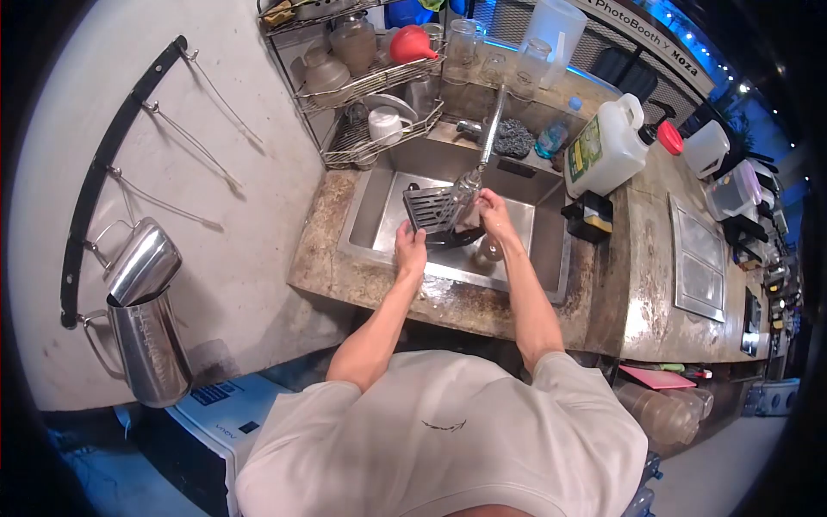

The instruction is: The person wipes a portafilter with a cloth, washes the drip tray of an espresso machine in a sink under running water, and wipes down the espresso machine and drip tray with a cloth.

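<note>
Over the steel sink [366, 211], my left hand [411, 248] grips the near left edge of a slotted metal grate [426, 209]. The grate is tilted under the tap [493, 129], and water seems to run onto its right part. My right hand [492, 213] is closed at the right side of the grate, beside the tap's mouth, on something I cannot make out. Below the hands a dark item lies in the basin, partly hidden by them. A round, glassy-looking thing [491, 249] shows under my right wrist.
Left of the sink, a wire rack [370, 82] holds jars, a red funnel [413, 43] and a white cup [387, 125]. To the right stand a large white jug [603, 146], a black caddy [588, 215] and a blue bottle [551, 138]. Metal pitchers [151, 345] hang on the left wall.
</note>
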A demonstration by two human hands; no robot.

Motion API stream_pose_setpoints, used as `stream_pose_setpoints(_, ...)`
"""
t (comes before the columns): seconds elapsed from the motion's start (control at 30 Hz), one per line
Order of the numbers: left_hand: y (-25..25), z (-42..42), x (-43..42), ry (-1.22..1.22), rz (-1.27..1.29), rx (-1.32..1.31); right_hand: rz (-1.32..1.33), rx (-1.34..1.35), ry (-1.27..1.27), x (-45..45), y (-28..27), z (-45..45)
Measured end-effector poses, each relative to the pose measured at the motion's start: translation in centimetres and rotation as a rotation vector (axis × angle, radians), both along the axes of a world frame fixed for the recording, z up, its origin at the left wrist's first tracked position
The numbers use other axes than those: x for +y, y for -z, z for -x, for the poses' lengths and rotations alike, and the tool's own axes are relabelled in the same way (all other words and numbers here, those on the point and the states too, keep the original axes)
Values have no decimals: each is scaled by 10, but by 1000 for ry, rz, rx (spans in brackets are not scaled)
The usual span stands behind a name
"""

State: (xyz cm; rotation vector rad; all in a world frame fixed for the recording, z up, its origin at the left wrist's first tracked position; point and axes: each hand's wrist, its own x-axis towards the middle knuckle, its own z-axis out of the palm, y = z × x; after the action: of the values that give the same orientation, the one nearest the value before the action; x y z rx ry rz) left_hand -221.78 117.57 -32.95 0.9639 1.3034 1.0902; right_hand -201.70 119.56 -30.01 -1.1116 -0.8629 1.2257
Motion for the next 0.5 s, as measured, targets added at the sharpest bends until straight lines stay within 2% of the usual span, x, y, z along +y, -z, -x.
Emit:
stream_pose_setpoints(0.1, 10, -2, -5, 0, 28, -44, 63, 338, 91, 1, 5, 5)
stream_pose_setpoints(0.13, 11, 0, -6, -4, 49, -63, 58, 337, 98, 2, 0, 10)
stream_pose_setpoints(0.37, 11, 7, 0, -43, 100, -177, 408, 1211, 87, 16, -38, 53)
stream_pose_setpoints(0.5, 0, 8, -2, -69, 101, -182, 305, 1066, -91, 42, 2, 44)
